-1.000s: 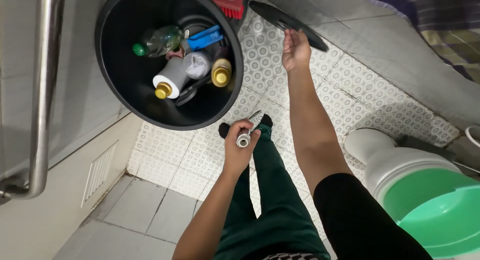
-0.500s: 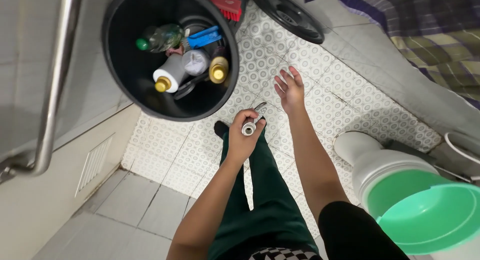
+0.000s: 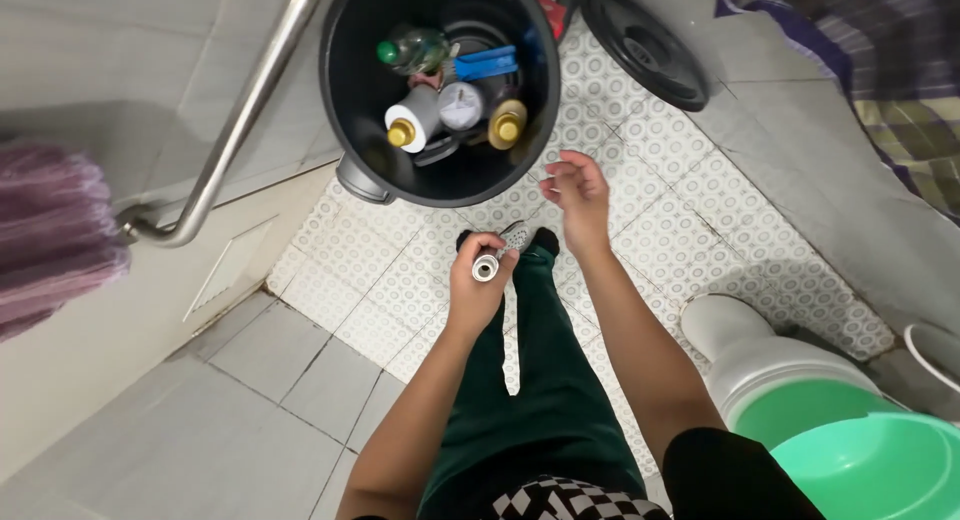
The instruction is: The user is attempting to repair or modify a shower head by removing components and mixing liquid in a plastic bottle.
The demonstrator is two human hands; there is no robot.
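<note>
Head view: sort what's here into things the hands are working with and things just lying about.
In hand or reached for:
- left hand gripping a small metal fitting
- right hand, open and empty, by the black bucket of bottles and parts

Lying about:
- black lid
- green basin
- metal rail
- purple cloth

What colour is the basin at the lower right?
Green, best seen in the head view: the basin at the frame's lower right corner.

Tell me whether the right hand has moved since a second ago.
Yes. The right hand has drawn back from the black lid on the floor toward the left hand, now beside the black bucket.
</note>
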